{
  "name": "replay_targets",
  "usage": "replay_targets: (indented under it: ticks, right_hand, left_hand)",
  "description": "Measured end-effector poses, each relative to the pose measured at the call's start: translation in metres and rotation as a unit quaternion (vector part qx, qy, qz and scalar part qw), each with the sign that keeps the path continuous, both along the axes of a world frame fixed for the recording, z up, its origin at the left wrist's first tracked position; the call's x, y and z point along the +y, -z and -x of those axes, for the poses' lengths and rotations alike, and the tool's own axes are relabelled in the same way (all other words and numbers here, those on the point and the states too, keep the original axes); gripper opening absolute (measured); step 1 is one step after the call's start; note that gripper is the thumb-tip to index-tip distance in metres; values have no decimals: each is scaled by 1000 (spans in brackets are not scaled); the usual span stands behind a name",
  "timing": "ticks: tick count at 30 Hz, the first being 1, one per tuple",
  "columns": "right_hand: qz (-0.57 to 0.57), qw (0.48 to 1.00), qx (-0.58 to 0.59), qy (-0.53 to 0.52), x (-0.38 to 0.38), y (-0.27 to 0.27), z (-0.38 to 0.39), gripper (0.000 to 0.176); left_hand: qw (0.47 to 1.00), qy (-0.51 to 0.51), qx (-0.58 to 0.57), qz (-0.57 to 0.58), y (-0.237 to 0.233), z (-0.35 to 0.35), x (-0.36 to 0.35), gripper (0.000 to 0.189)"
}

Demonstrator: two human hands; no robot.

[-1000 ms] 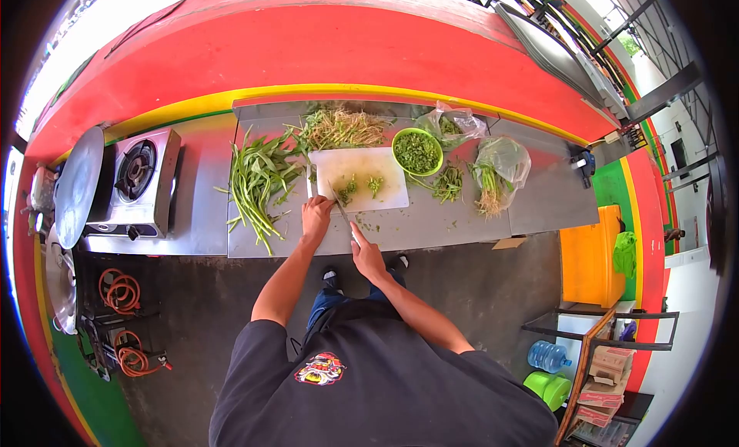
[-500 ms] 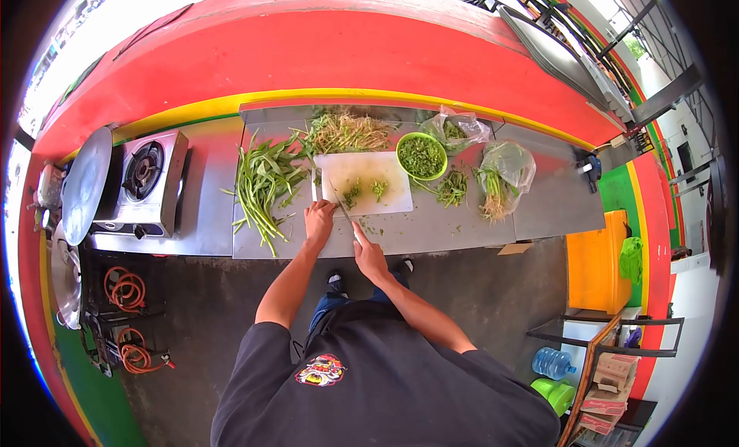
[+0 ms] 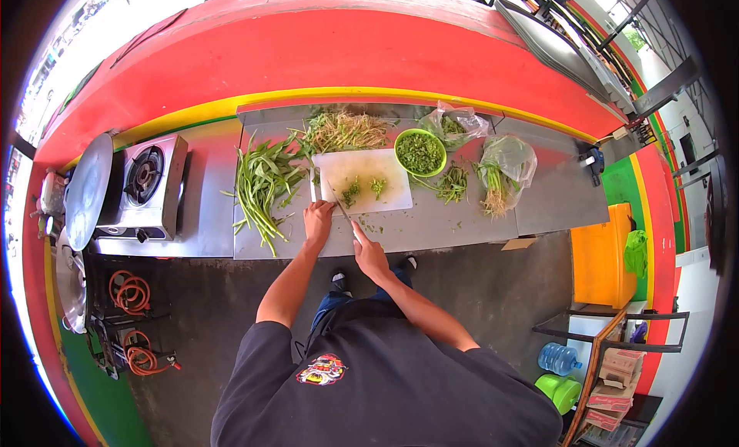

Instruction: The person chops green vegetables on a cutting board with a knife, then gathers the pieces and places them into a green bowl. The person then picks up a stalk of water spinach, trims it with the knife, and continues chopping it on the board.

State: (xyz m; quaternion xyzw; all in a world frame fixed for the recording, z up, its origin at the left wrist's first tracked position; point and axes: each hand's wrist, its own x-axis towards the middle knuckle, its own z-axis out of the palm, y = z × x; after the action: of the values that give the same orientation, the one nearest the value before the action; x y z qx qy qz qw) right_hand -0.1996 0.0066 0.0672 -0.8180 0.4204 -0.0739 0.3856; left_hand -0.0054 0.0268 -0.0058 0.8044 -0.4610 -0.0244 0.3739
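A white cutting board [image 3: 394,193] lies on the steel table [image 3: 454,225]. Two small piles of chopped greens [image 3: 378,187] rest on it. My right hand [image 3: 370,255] is wrapped round the handle of a knife [image 3: 343,209], whose blade points up and left over the board's lower edge. Beside the blade, my left hand [image 3: 319,217] is at the board's lower left corner, fingers bent together; what they hold, if anything, is too small to make out. A green bowl of chopped greens [image 3: 420,153] touches the board's upper right corner.
Long leafy stalks [image 3: 265,178] lie left of the board, rooty stems [image 3: 346,130] behind it. Herbs [image 3: 453,184] and plastic bags of greens [image 3: 508,166] are on the right. A gas stove [image 3: 146,181] stands far left, an orange container [image 3: 602,258] at the right.
The view has shifted slightly. Both hands and the knife keep nearly the same place at the board, and the piles look unchanged.
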Motion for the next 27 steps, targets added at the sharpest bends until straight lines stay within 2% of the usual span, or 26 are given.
replay_targets:
  ticks: [3,5,6,9,11,15,17,21,24,26,27]
  right_hand:
    - [-25,999,-23,2,10,6,16,60]
    - [48,997,-65,-4,14,19,23,60]
    - [48,997,-64,-4,15,19,24,60]
    - [47,998,-39,4,15,14,21,60]
    - [-23,997,72,-12,8,-2,11,60]
    - [-35,995,94,-16,3,-1,0,60]
    - [4,1000,-25,3,7,10,8,59]
    - [2,1000,-17,-5,15,16,20,59]
    - [69,995,-75,-4,17,18,22,59]
    - [21,999,33,-21,12,14,21,60]
    - [21,999,33,-18,10,16,19,60]
  left_hand:
    - [1000,7,14,4,5,-4,0,13]
    - [1000,19,-6,15,7,-4,0,13]
    - [1000,19,-5,15,6,-3,0,13]
    - [1000,28,11,5,1,-2,5,15]
    - [1000,25,-3,-3,-4,-1,8,16]
    - [1000,17,8,-1,-6,-2,5,15]
    - [1000,13,17,-7,-5,-3,4,15]
    - [999,25,31,24,0,-6,4,14]
    - [995,57,66,41,2,-12,6,14]
    - [995,57,64,50,1,-10,7,14]
    - [995,60,64,51,1,-9,6,14]
